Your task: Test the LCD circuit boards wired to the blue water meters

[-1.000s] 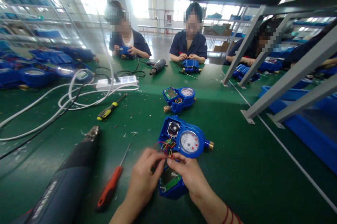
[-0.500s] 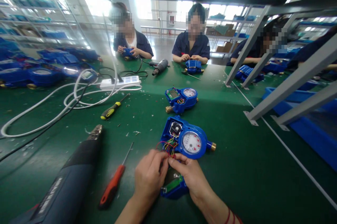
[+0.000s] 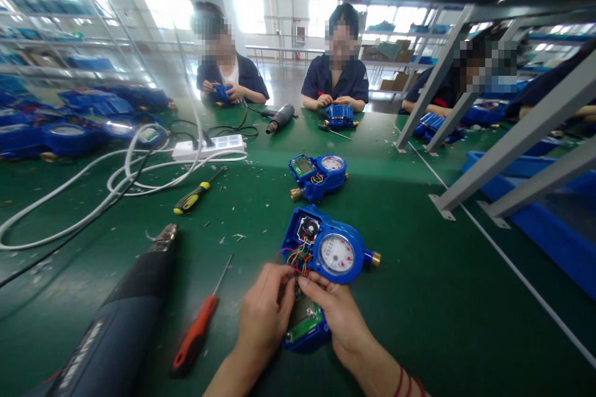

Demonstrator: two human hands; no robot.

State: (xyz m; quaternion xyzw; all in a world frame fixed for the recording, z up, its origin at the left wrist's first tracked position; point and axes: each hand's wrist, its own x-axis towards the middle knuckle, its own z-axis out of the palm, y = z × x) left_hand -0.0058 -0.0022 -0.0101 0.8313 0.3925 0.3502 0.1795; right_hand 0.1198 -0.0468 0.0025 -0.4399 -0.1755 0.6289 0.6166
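Note:
In front of me lies a blue water meter point(image 3: 336, 254) with a round dial, a brass pipe end and an open square housing. Thin coloured wires point(image 3: 299, 258) run out of that housing toward my fingers. My left hand point(image 3: 267, 307) is closed, thumb and fingertips pinched on the wires at the meter's near edge. Right beside it my right hand point(image 3: 342, 316) also pinches the wires, thumb on top. Below and between the hands sits a blue cover with a green circuit board point(image 3: 307, 328), partly hidden by my right hand. The exact wire ends are hidden by the fingertips.
Left of my hands lie an orange screwdriver point(image 3: 195, 335), a heat gun point(image 3: 125, 316) and a yellow-black screwdriver point(image 3: 192, 198). A second meter point(image 3: 319, 174) stands beyond mine. A white power strip point(image 3: 209, 146), grey metal posts point(image 3: 521, 136) and a blue bin point(image 3: 535, 217) flank it. Co-workers sit opposite.
My hands have drawn slightly apart at the wires, and more of the cover with the circuit board shows between them. The whole view has shifted a little.

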